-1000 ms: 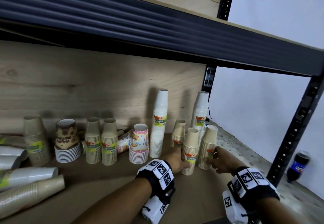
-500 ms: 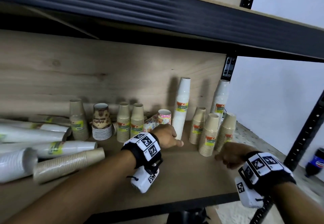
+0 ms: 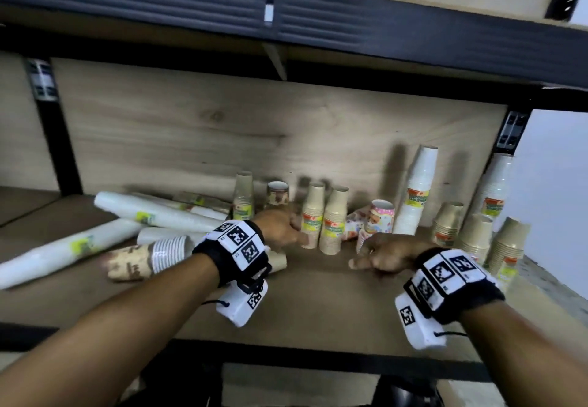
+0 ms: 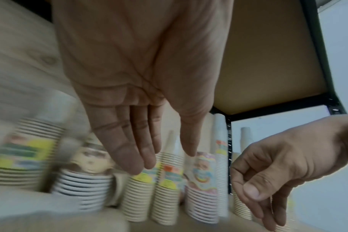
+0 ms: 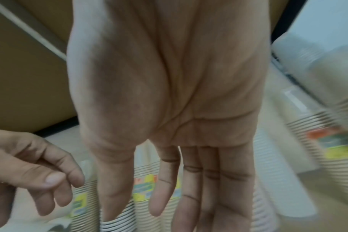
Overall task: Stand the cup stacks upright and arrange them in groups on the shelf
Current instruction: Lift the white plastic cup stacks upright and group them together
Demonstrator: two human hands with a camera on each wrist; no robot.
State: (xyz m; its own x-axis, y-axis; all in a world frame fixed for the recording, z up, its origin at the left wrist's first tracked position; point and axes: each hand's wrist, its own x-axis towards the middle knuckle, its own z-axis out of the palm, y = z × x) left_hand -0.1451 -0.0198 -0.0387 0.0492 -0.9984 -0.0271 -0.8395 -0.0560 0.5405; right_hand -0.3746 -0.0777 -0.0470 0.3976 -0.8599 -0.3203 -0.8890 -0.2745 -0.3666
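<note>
My left hand [image 3: 288, 231] hovers with straight fingers, holding nothing, in front of two upright kraft stacks [image 3: 323, 220]; the left wrist view shows its fingers [image 4: 129, 157] spread before them. My right hand [image 3: 366, 255] is relaxed and holds nothing, low before the colourful party-cup stack [image 3: 380, 217]. Tall white stacks [image 3: 416, 193] and a group of three kraft stacks [image 3: 475, 236] stand upright at the right. At the left lie long white stacks [image 3: 152, 212], a brown-patterned stack [image 3: 146, 257] and a kraft stack [image 3: 278, 260] partly hidden by my left wrist.
The wooden shelf board [image 3: 318, 304] runs under a dark steel beam [image 3: 318, 24] close overhead. Black uprights [image 3: 509, 133] frame the bay. An upright brown-patterned stack [image 3: 277, 195] and a kraft stack [image 3: 243, 198] stand by the back panel.
Both hands have left the three kraft stacks at the right and moved left along the shelf. The head view swung left, bringing the lying stacks into view.
</note>
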